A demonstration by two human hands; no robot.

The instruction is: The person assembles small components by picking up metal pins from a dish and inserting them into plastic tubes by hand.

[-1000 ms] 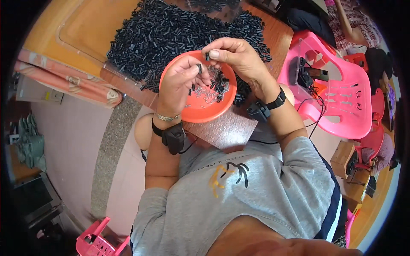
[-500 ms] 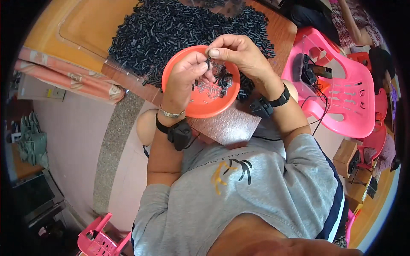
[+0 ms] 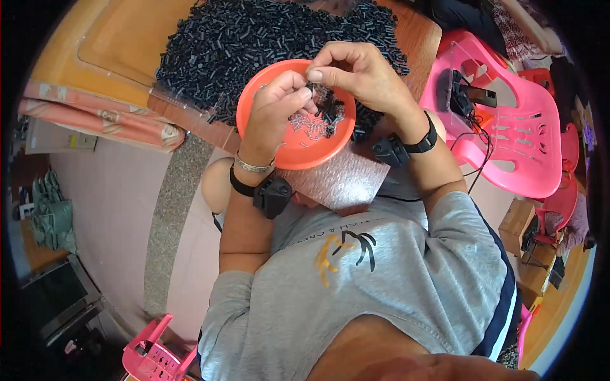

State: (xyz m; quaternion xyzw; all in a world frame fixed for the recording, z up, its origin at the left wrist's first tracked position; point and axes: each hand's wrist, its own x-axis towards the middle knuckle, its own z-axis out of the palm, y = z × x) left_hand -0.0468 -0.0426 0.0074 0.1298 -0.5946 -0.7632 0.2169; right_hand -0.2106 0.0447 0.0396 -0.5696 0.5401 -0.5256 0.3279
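Across the wooden surface (image 3: 121, 38), from eleven to one o'clock, spreads a large heap of small black plastic tubes (image 3: 254, 38). At three o'clock stands a pink plastic chair (image 3: 508, 133). Near the heap's six o'clock edge sits a round orange plastic bowl (image 3: 298, 149) holding little metal pins and some black tubes. Above the bowl, the left hand (image 3: 276, 111) and right hand (image 3: 359, 76) meet, fingers pinched nearly closed on one small black tube (image 3: 310, 89) between them.

Wooden table (image 3: 121, 44) under black parts heap (image 3: 254, 38), orange bowl (image 3: 305, 149).
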